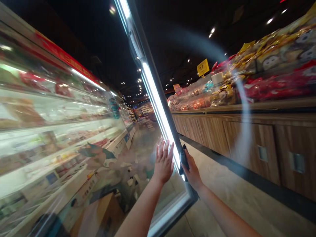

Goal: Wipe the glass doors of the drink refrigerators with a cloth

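Note:
A glass door with a dark frame and a bright light strip slants across the middle of the head view. My left hand lies against the glass beside the strip, its fingers spread and pointing up. Just to its right, my right hand is wrapped round the dark handle on the door's outer edge. Blurred reflections show in the glass left of my left hand.
Lit shelves with blurred packages run along the left. On the right, bagged goods are heaped above wooden cabinets, near a yellow price sign. Pale floor lies beside the cabinets.

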The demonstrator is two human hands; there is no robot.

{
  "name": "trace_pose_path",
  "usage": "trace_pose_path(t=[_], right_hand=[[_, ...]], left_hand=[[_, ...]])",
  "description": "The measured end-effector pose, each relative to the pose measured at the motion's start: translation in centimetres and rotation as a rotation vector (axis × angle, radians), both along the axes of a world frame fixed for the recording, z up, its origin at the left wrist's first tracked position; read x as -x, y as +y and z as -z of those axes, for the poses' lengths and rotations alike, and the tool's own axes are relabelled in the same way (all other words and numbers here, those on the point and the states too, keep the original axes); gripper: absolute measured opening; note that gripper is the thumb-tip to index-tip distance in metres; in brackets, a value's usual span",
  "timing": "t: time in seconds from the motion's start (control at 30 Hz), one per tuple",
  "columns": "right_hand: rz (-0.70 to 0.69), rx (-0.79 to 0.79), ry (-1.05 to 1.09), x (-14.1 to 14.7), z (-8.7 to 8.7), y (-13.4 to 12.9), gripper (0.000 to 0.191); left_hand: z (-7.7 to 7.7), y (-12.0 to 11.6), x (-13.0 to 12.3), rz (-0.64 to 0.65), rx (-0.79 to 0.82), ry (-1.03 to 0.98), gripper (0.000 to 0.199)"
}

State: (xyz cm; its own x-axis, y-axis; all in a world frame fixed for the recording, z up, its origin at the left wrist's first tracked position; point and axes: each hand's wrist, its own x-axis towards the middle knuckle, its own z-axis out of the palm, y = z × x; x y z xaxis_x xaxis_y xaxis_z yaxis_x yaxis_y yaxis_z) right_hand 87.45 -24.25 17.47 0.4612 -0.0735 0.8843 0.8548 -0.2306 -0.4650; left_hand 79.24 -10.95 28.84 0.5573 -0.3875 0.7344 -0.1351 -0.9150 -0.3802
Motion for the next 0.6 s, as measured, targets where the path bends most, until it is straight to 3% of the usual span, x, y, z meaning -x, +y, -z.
trace_pose_path(t=[0.1, 0.33, 0.6], right_hand=[[0.033, 0.030, -0.034, -0.5, -1.6, 0.2, 0.069], [0.154, 0.086, -0.162, -2.5, -13.6, 1.0, 0.070], [0.340, 0.143, -0.211, -2.5, -22.3, 1.5, 0.067]], left_hand=[[-2.0, 0.0, -0.4, 0.008, -0.019, -0.034, 0.095], [-6.9, 0.2, -1.1, 0.011, -0.021, -0.142, 0.090], [-13.7, 1.7, -2.7, 0.037, -0.051, -0.240, 0.082]])
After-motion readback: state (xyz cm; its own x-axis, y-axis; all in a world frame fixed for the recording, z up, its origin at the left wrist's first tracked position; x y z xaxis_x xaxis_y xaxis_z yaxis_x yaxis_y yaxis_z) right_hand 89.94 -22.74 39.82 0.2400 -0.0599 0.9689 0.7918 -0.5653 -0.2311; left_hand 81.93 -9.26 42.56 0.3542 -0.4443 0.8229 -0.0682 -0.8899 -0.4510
